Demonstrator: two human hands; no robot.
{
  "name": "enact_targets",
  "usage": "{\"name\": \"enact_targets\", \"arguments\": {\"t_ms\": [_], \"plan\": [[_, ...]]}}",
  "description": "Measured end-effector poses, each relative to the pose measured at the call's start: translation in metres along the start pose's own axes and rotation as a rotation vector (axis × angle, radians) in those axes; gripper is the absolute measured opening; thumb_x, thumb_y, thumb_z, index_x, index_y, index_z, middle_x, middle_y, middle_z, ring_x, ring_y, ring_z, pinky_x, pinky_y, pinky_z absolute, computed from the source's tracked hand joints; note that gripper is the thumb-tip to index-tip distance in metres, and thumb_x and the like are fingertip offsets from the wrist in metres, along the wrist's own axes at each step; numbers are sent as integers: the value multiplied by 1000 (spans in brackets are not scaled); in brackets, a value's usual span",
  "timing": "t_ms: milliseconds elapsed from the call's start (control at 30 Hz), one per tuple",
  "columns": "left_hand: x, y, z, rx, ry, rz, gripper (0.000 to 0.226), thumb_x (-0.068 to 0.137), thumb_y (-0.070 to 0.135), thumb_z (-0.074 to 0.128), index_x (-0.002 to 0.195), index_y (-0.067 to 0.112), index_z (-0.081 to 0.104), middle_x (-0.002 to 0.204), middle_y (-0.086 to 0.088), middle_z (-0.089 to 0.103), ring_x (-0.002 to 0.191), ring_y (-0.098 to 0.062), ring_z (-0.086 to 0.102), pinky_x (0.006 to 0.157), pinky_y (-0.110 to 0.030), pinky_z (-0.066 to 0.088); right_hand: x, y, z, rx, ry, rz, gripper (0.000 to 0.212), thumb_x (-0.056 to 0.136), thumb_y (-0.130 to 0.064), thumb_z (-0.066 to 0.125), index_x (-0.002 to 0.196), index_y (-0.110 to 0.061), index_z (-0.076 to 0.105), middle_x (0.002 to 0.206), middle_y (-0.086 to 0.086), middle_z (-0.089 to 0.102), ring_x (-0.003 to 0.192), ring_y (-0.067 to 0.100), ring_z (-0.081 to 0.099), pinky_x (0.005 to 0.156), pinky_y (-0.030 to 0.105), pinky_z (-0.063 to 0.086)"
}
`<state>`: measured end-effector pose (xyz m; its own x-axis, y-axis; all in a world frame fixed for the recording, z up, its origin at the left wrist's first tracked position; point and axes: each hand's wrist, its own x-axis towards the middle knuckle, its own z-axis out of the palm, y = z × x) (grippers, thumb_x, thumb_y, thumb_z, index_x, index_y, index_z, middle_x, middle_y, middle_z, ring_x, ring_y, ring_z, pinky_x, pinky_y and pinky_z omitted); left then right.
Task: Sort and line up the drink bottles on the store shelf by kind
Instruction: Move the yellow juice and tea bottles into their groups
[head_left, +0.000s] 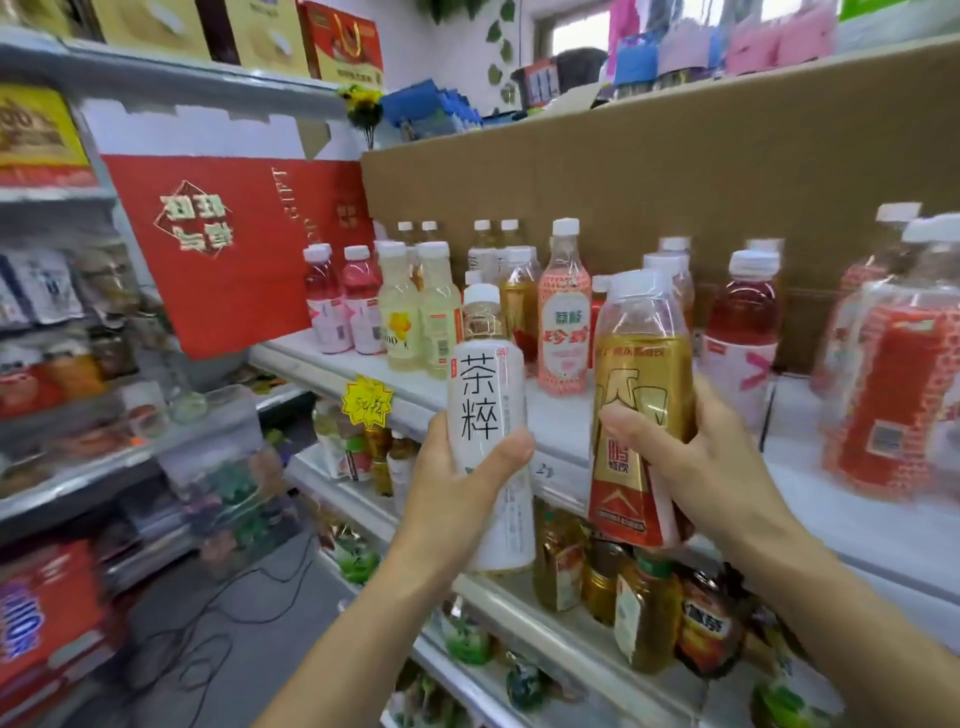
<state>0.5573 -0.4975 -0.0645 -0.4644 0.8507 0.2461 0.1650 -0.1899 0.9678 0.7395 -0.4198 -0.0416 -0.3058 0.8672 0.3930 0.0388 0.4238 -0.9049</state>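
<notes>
My left hand (457, 499) grips a white-labelled tea bottle (488, 395) with black characters, held upright in front of the shelf edge. My right hand (711, 467) grips a gold-and-red labelled bottle (641, 384) with a white cap, tilted slightly left. Both bottles hang in the air before the white shelf (566, 415). On the shelf stand pink bottles (343, 306), pale yellow bottles (415, 317), a bottle with a pink patterned label (564, 322), a red drink bottle (743, 322) and red-labelled bottles (893, 374) at the right.
A brown cardboard sheet (675, 156) backs the shelf. A red gift bag (234, 244) stands at its left end. Lower shelves hold amber and green bottles (644, 618). Snack racks (62, 364) fill the left side, and cables lie on the floor (218, 613).
</notes>
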Motion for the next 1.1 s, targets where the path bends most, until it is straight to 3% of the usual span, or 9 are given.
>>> {"name": "enact_targets", "arguments": {"t_ms": [200,367,500,667,733,833,900,967,1100], "plan": [[70,-18,-51,-24,33,10,48,70,50,78,112,36,57,106,9,71,96,-10,70,81,-35,57,62,10,69,-23,-2,-5,36,80,-42,71,109,-43,49,106,-15,64,91,2,66,65,17,49],[124,-31,-87,-33,13,47,40,77,43,76,111,35,56,102,15,71,89,1,68,75,-27,56,104,19,121,-38,55,-7,45,83,-39,72,119,-35,46,108,-15,62,97,2,63,66,20,51],[166,-41,-119,-77,-39,63,53,66,50,74,113,33,57,102,15,73,91,-2,70,77,-29,56,139,29,162,-111,154,2,55,80,-44,74,123,-33,42,105,-18,60,97,1,60,75,30,52],[219,-55,-168,-101,-154,77,59,64,51,73,118,32,57,103,15,72,94,-4,69,73,-24,56,169,41,208,-208,290,43,67,82,-34,76,132,-26,33,104,-25,53,98,-2,55,87,26,44],[238,-58,-188,-118,-193,86,56,64,49,73,115,31,58,99,17,73,90,-3,70,68,-21,56,175,45,222,-238,363,62,72,81,-30,78,136,-23,32,106,-22,52,99,-1,55,89,28,43],[264,-62,-218,-122,-244,89,58,65,49,73,117,29,57,101,16,73,92,-5,70,72,-24,57,182,47,237,-286,458,86,78,79,-26,80,139,-19,30,106,-14,52,103,11,53,88,28,40],[279,-64,-236,-131,-270,92,58,66,48,73,117,28,57,101,16,72,92,-4,70,73,-25,56,184,48,242,-332,514,103,83,78,-28,81,141,-21,27,118,-5,51,112,15,51,92,31,41],[292,-67,-251,-141,-298,90,57,68,50,77,117,31,56,101,19,71,91,-2,70,72,-24,55,185,49,247,-404,617,99,89,75,-36,81,143,-25,25,135,1,44,123,20,46,104,42,42],[311,-74,-272,-167,-335,73,54,69,54,81,114,39,56,102,20,71,93,-1,69,77,-29,54,187,31,267,-529,830,-116,82,80,-45,71,144,-25,25,143,6,32,134,25,34,110,51,36]]}}
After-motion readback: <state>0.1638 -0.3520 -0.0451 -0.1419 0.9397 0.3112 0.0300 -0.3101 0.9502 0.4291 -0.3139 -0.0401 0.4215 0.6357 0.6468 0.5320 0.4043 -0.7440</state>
